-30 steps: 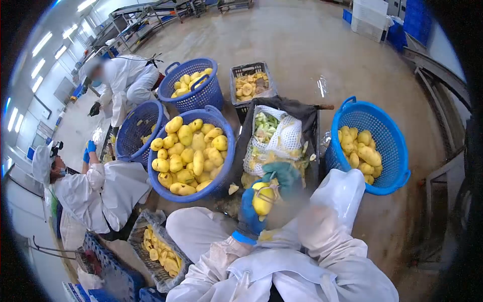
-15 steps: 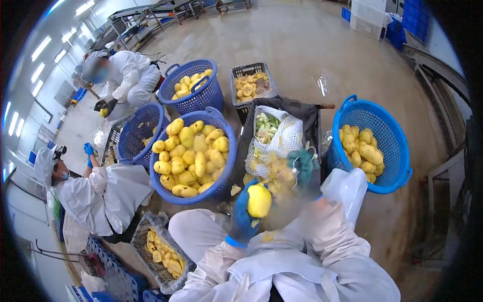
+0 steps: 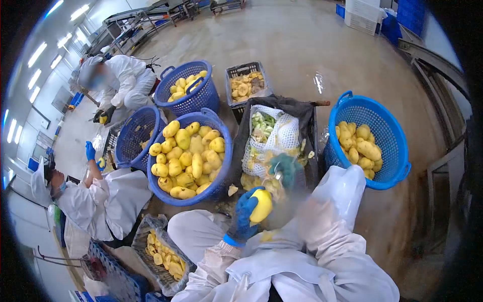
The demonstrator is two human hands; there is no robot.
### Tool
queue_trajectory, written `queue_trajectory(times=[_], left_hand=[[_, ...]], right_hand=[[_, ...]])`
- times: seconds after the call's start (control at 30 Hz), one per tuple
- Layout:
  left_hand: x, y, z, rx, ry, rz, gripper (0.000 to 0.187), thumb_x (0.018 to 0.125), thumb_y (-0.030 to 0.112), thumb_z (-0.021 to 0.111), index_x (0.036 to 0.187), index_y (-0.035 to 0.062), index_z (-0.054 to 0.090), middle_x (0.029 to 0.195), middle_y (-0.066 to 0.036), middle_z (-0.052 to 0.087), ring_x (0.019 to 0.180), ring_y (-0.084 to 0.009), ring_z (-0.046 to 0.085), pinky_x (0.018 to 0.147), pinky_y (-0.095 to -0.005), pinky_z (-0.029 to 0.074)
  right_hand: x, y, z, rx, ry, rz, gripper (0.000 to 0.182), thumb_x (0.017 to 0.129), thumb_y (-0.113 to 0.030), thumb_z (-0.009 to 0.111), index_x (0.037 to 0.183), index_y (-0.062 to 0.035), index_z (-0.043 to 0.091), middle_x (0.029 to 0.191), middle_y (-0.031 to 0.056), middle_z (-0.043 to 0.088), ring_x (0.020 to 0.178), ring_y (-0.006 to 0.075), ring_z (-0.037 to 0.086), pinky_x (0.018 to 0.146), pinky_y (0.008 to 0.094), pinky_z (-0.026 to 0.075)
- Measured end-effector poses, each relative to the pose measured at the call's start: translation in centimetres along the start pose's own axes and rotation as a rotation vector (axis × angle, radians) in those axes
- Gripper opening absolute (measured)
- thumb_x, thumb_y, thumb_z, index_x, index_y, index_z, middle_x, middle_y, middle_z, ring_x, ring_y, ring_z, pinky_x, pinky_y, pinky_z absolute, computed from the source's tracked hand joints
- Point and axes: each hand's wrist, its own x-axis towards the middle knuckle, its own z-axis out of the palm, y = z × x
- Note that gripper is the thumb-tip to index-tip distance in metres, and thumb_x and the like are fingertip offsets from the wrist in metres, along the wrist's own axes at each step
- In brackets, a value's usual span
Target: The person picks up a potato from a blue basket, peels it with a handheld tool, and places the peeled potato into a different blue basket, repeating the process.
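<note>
My left hand point(image 3: 244, 216), in a blue glove, is closed around a yellow oval fruit point(image 3: 261, 205) that looks like a peeled mango. My right hand point(image 3: 284, 168), in a green glove and blurred, is closed on a small metal tool point(image 3: 278, 176), apparently a peeler. It is apart from the fruit, over the front part of a black-lined crate point(image 3: 313, 128). Inside that crate lie white foam netting point(image 3: 283, 136), green scraps point(image 3: 261, 126) and yellowish peelings. Smeared water or blur hides part of my right wrist.
Left of the crate stands a blue-purple basket point(image 3: 225, 168) of yellow fruit; a bright blue basket point(image 3: 395, 146) with more is at right. Behind are other baskets and a crate point(image 3: 261, 68) of pieces. Sliced pieces fill a crate point(image 3: 186, 251) near my left knee. Two co-workers point(image 3: 100, 201) sit at left.
My right hand has moved left and down, closer to the fruit. The fruit has tilted in my left hand. At left, a co-worker's gloved hand has risen, and a yellow fruit now shows by it.
</note>
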Motion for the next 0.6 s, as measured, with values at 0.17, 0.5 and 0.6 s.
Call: queue_trajectory(times=[0.17, 0.5, 0.6], left_hand=[[1.2, 7.0, 1.5, -0.086, 0.117, -0.087, 0.068, 0.081, 0.024, 0.063, 0.138, -0.0012, 0.036, 0.130, -0.016, 0.048, 0.113, -0.0266, 0.055, 0.089, -0.0359, 0.049], [0.5, 7.4, 1.0, 0.214, 0.186, 0.075, 0.058, 0.075, 0.012, 0.066, 0.128, -0.0037, 0.047, 0.130, -0.020, 0.049, 0.121, -0.0307, 0.048, 0.100, -0.0393, 0.039], [1.1, 7.4, 0.4, 0.409, 0.159, 0.177, 0.075, 0.073, 0.008, 0.067, 0.138, -0.0014, 0.030, 0.120, -0.018, 0.054, 0.108, -0.0264, 0.055, 0.091, -0.0369, 0.046]], right_hand=[[-0.9, -1.5, 2.0, 0.063, 0.016, 0.134, 0.035, 0.094, -0.036, 0.054, 0.092, -0.0024, 0.064, 0.085, 0.0085, 0.066, 0.071, 0.0158, 0.061, 0.068, 0.0307, 0.052], [0.0, 2.0, 1.0, 0.009, 0.032, 0.167, 0.034, 0.097, -0.034, 0.049, 0.091, -0.0038, 0.064, 0.080, 0.0038, 0.064, 0.069, 0.0124, 0.058, 0.065, 0.0278, 0.048], [1.8, 4.7, -1.7, 0.281, 0.216, 0.302, 0.031, 0.097, -0.028, 0.047, 0.092, -0.0033, 0.066, 0.079, 0.0027, 0.063, 0.068, 0.0131, 0.057, 0.067, 0.0273, 0.047]])
